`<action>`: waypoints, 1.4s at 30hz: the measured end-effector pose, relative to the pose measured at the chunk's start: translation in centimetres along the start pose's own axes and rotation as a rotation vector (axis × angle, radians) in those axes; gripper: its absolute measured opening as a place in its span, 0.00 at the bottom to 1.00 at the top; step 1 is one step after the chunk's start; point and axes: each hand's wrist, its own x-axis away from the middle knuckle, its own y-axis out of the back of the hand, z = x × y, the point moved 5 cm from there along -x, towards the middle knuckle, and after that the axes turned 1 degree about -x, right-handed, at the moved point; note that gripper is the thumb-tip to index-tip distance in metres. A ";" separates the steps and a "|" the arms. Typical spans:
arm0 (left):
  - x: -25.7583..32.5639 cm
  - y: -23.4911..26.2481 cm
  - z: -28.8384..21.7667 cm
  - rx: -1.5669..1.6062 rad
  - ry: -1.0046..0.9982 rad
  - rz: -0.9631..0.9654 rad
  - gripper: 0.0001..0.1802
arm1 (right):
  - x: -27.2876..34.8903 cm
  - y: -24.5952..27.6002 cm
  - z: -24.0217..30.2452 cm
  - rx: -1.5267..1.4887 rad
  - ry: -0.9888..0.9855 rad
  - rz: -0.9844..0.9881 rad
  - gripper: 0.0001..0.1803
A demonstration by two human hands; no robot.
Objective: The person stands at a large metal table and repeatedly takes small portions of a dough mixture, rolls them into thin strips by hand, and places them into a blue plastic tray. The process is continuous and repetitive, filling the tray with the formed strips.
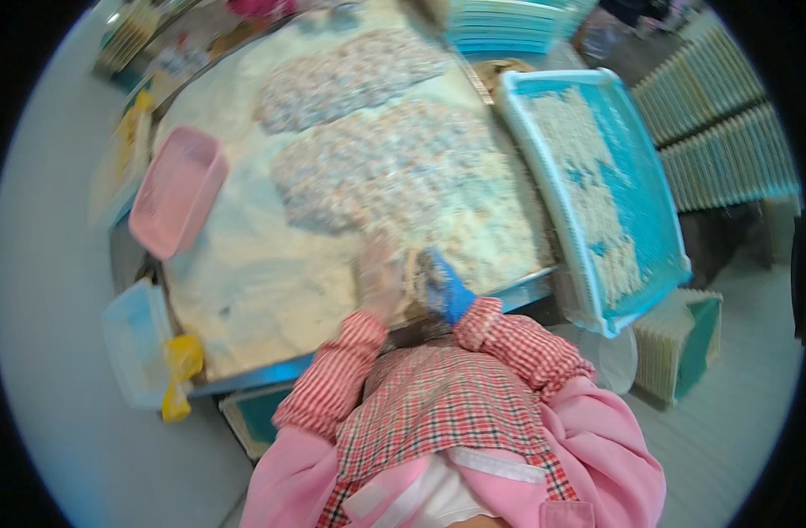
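Observation:
My left hand (pixel 381 275), pale and blurred, lies at the near edge of a floured table (pixel 253 308), fingers stretched forward to the rim of a heap of small pinkish-grey pieces (pixel 368 172). Close by on its right is my right hand (pixel 447 286) in a blue glove, its finger side dusted with flour. A beige, floury patch shows between the two hands; what it is I cannot make out. The right fingers are too smeared to read. Loose pale crumbly flour (pixel 486 233) lies ahead of the right hand. A second heap of pieces (pixel 350 77) is farther back.
A blue mesh tray (pixel 645 207) holding pale floury pieces stands at the right. On the left are a pink basin (pixel 176 194), a clear tub (pixel 134 343) and a yellow bag (pixel 183 374). Stacked trays (pixel 728 158) stand far right, more blue ones (pixel 504 25) at the back.

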 end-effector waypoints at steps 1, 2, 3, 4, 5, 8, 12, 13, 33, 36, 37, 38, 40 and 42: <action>1.2 0.3 1.1 0.073 -0.045 0.085 0.37 | 0.0 -0.4 0.7 0.126 -0.008 0.018 0.20; 1.9 0.6 0.0 -0.141 -0.099 0.222 0.37 | 0.5 0.0 2.3 0.242 -0.004 0.018 0.20; 3.1 1.6 -0.7 -0.374 -0.144 0.337 0.36 | 1.5 0.2 4.7 0.322 0.053 -0.041 0.20; 4.4 1.2 2.0 -0.397 -0.049 0.305 0.36 | 2.8 -0.5 7.3 0.405 0.098 -0.097 0.19; 5.2 0.7 4.7 -0.419 0.054 0.270 0.36 | 4.6 -1.7 10.1 0.491 0.134 -0.155 0.19; 3.3 3.2 5.7 -0.412 0.037 0.018 0.34 | 12.9 -5.6 22.2 0.790 0.439 -0.182 0.15; -2.2 6.3 5.2 -0.275 0.153 -0.257 0.29 | 23.1 -2.5 37.1 1.114 0.575 -0.686 0.25; -3.7 6.6 5.1 -0.262 0.233 -0.269 0.28 | 24.2 0.2 39.9 1.054 0.588 -0.768 0.24; -9.7 7.4 4.7 0.080 0.009 -0.149 0.05 | 22.8 0.8 40.3 1.531 0.822 -0.680 0.26; -2.8 7.9 4.1 -0.159 -0.221 -0.099 0.06 | 17.7 -4.1 30.7 1.446 0.763 -0.351 0.24; -0.6 7.8 4.7 -0.149 -0.213 -0.012 0.07 | 15.6 -4.8 27.3 1.459 0.745 -0.265 0.24; 1.7 7.7 4.9 -0.133 -0.203 0.078 0.09 | 13.4 -5.6 23.5 1.474 0.750 -0.185 0.25; 5.6 8.5 6.5 -0.110 -0.158 0.189 0.11 | 9.7 -6.8 16.6 1.649 0.697 0.018 0.27; 8.4 9.3 8.9 -0.099 -0.105 0.250 0.14 | 6.4 -5.3 11.5 1.774 0.590 0.110 0.30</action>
